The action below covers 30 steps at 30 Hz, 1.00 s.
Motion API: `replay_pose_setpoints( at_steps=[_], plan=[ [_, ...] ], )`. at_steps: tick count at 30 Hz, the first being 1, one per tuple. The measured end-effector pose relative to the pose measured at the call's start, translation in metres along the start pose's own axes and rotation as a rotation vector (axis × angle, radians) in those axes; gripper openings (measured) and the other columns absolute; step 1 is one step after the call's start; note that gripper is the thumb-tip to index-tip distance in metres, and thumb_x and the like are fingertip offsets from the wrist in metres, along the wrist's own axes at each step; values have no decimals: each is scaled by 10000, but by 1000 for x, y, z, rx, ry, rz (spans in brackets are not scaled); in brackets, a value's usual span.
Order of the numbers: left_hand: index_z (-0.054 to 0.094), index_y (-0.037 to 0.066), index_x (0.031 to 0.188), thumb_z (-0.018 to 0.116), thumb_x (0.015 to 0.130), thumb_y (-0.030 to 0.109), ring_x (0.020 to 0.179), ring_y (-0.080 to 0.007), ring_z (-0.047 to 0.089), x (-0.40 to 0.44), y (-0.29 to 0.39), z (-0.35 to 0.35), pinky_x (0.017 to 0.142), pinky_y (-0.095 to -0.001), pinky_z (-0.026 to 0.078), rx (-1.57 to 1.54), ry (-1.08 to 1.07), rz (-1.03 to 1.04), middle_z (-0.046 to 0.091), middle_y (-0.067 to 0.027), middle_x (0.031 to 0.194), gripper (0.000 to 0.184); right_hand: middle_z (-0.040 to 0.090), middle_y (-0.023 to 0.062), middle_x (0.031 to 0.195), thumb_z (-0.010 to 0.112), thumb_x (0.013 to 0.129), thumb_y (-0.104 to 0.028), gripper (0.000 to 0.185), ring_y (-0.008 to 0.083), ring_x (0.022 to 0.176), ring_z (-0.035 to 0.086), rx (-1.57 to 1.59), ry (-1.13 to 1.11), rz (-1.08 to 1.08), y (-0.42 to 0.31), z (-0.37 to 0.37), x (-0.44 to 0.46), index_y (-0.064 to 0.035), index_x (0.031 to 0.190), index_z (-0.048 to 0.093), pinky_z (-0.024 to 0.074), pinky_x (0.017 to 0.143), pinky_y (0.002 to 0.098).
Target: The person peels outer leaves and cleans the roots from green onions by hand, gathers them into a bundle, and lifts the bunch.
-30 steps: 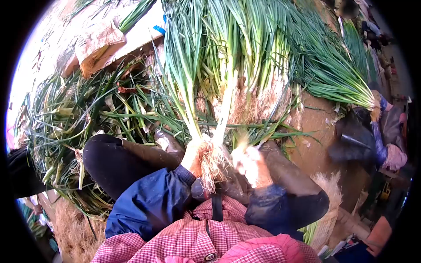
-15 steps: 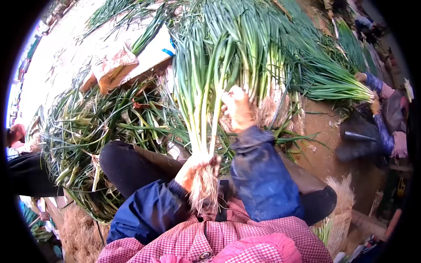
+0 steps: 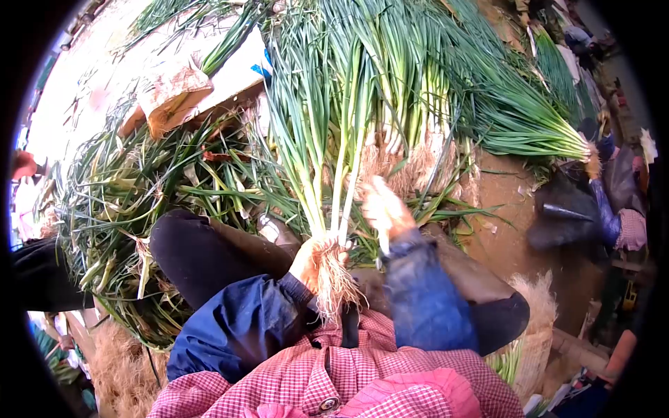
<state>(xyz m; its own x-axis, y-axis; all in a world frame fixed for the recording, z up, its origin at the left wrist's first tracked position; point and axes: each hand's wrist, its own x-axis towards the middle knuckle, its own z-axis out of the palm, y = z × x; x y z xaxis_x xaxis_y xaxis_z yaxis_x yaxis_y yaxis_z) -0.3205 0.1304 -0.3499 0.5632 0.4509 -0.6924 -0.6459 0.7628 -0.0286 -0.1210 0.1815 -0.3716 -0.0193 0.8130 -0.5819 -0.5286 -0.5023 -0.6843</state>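
Note:
My left hand [image 3: 308, 266] is closed around the root end of a bunch of green onions [image 3: 336, 188] in front of my chest. The white stalks rise out of the fist, and the pale, stringy roots [image 3: 337, 282] hang below it. Just right of these stalks is my right hand [image 3: 385, 210], blurred by motion; how its fingers are set is unclear. Behind both hands lie more green onions [image 3: 425, 90], their leaves pointing away and their roots [image 3: 421, 167] toward me.
Loose, trimmed leaves [image 3: 125, 202] are heaped at the left, beside a torn cardboard box [image 3: 174, 104]. At the right a co-worker's hand [image 3: 594, 161] holds another green onion bunch [image 3: 536, 132]. Dry root clumps [image 3: 125, 362] lie at lower left.
My right hand has drawn back down toward me from among the stalks. The left hand keeps its hold, and the bunch has shifted only slightly.

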Motion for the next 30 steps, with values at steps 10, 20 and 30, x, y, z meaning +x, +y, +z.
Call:
replay_pose_setpoints(
  at_steps=[10,20,30],
  plan=[
    [502,4,1074,537,839,78,623,-156,573,2,1,7,534,-256,515,1,-3,93,576,-75,781,249,585,69,726,449,887,-119,212,106,528,510,44,219,-350,-37,1,-96,62,980,509,443,494,214],
    [511,-4,960,585,687,-166,658,-124,535,5,-18,14,621,-248,491,294,182,385,521,-28,773,326,568,70,716,543,848,-205,217,140,647,540,-1306,154,-169,-34,98,14,3,904,565,417,526,255],
    [519,-11,974,578,711,-109,646,-100,534,16,-22,-13,601,-231,467,536,186,485,552,-23,778,287,572,200,637,538,796,-212,247,305,617,593,-2005,-78,-377,-4,83,76,10,706,603,473,583,365]
  ],
)
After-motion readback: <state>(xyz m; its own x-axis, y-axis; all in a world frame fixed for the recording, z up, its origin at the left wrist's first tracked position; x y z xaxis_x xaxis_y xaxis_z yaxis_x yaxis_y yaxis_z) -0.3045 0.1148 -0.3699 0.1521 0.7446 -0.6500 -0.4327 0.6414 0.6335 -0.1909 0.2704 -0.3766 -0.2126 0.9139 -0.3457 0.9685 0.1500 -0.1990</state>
